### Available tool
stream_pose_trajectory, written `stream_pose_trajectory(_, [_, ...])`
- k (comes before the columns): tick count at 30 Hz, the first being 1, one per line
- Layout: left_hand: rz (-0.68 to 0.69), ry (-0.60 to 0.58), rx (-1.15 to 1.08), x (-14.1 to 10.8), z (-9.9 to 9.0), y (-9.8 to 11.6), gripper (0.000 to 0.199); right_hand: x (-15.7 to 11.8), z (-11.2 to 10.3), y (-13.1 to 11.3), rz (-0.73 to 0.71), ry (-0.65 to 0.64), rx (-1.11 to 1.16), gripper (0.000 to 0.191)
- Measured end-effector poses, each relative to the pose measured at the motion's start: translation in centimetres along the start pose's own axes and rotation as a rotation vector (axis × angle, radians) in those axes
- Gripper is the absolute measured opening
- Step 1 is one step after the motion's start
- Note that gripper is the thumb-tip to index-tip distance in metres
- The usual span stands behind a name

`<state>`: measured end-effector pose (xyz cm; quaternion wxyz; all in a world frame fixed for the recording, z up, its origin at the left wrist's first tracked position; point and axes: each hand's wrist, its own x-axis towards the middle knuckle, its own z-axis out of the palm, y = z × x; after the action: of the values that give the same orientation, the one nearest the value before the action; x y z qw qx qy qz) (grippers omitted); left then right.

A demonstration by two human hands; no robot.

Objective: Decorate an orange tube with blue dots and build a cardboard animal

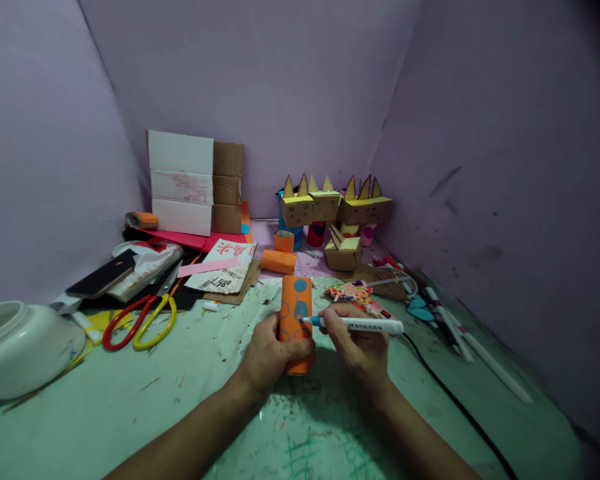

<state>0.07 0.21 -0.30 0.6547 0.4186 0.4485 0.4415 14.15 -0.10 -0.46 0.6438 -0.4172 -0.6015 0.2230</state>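
Note:
My left hand (pixel 269 355) grips an orange paper tube (pixel 291 295) by its lower half, thumb across the front. Drawn circles mark the tube; the top one is filled in blue, one below it is partly filled, and others are outlines. In my right hand (pixel 363 350) is a white felt-tip marker (pixel 370 325) with a blue tip, held like a pen. Its tip touches the tube near the partly filled circle. Behind the tube, another orange paper roll (pixel 279 261) lies on its side beside a small upright orange roll (pixel 284 241).
Cardboard animal heads with yellow horns (pixel 325 200) stand at the back. Red-and-yellow scissors (pixel 150 321), a dark phone (pixel 103 273) and a white pot (pixel 25 347) are at left. Patterned scraps (pixel 357 297) and pens (pixel 450 327) lie right, near a black cable (pixel 455 403).

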Motion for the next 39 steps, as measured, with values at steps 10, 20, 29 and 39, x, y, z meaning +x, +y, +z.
stream_pose_trajectory(10, [0.008,-0.005,-0.006,-0.09,0.03,0.07,0.046,0.13,0.04,0.44,-0.012,0.038,-0.025,0.011])
stream_pose_trajectory(20, [0.006,-0.008,-0.004,-0.1,0.04,0.07,0.048,0.1,-0.02,-0.11,0.0,0.005,0.001,0.016])
stream_pose_trajectory(29, [0.001,0.005,0.002,-0.18,0.14,0.27,0.045,0.02,0.0,-0.32,0.017,-0.01,-0.002,0.017])
stream_pose_trajectory(39, [0.007,0.009,-0.003,-0.11,0.05,0.12,0.043,0.04,-0.06,-0.24,0.012,-0.003,-0.02,0.015])
